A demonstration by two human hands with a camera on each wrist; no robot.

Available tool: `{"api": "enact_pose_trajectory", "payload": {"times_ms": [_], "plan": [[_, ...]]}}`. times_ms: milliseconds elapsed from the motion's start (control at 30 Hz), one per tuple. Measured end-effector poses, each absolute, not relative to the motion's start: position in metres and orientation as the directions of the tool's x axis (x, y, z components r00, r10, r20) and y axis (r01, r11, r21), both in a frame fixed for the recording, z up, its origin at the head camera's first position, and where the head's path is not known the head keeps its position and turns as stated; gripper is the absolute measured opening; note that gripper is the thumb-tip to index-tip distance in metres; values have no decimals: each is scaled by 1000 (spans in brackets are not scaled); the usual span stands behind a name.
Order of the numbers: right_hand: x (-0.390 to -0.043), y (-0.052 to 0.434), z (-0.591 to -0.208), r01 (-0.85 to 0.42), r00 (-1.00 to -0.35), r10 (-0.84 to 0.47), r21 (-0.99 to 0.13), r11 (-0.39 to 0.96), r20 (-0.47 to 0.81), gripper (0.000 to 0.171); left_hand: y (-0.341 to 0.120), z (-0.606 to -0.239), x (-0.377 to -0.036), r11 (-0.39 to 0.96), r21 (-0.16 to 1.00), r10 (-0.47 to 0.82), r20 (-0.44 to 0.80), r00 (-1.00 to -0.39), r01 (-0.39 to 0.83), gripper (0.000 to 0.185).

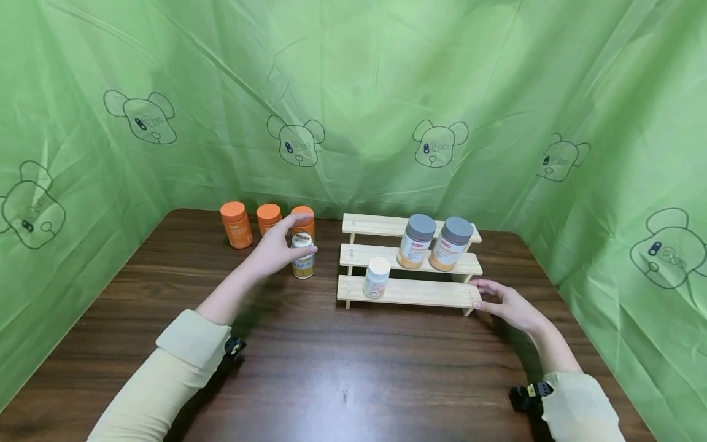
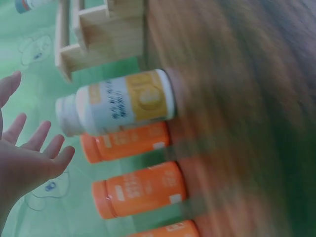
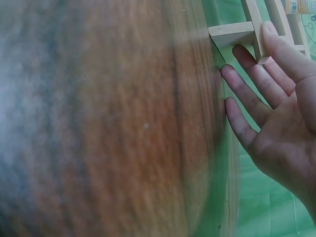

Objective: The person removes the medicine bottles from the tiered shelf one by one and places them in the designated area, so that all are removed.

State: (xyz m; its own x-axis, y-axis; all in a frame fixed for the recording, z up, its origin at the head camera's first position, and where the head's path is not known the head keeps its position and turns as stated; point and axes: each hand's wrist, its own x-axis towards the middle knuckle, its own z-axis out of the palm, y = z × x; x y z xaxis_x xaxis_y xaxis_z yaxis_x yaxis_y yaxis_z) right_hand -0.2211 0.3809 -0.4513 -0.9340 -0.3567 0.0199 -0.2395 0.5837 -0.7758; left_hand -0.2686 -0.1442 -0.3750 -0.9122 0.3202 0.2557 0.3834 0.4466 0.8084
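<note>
Reaching over the brown table (image 1: 342,368), the left hand (image 1: 273,248) is hovering with fingers spread, right beside a white-capped bottle with a yellow-and-white label (image 1: 302,256); the left wrist view is showing the fingers straight and apart, gripping nothing, and touch is not clear. That bottle is standing upright on the table, just left of the three-step wooden rack (image 1: 409,291) and just in front of three orange bottles (image 1: 268,219) lined up near the back edge. The right hand (image 1: 505,304) is lying flat and relaxed at the rack's lower right corner, fingertips touching the wood, holding nothing. Sitting on the rack: a small white bottle (image 1: 377,277) on the lowest step, two grey-lidded jars of tan contents (image 1: 434,242) on the middle step. Bottle contents are not showing. Both wrist views are blurring heavily; label text is unreadable. The left wrist view is cutting off the third orange bottle. The right wrist view is showing only the rack corner and table. A green curtain printed with bears (image 1: 353,92) is surrounding the table.
</note>
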Motion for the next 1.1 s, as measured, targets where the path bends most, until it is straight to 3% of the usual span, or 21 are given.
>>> {"api": "enact_pose_trajectory", "payload": {"times_ms": [433,1100], "plan": [[-222,379,-448,-248,-932,-361,-776,580,28,49,-120,-350,-256,472,789,310,268,-912,393,67],[-222,379,-448,-220,-938,-348,-766,603,-5,51,-74,-326,-239,285,831,332,382,-863,477,64]]}}
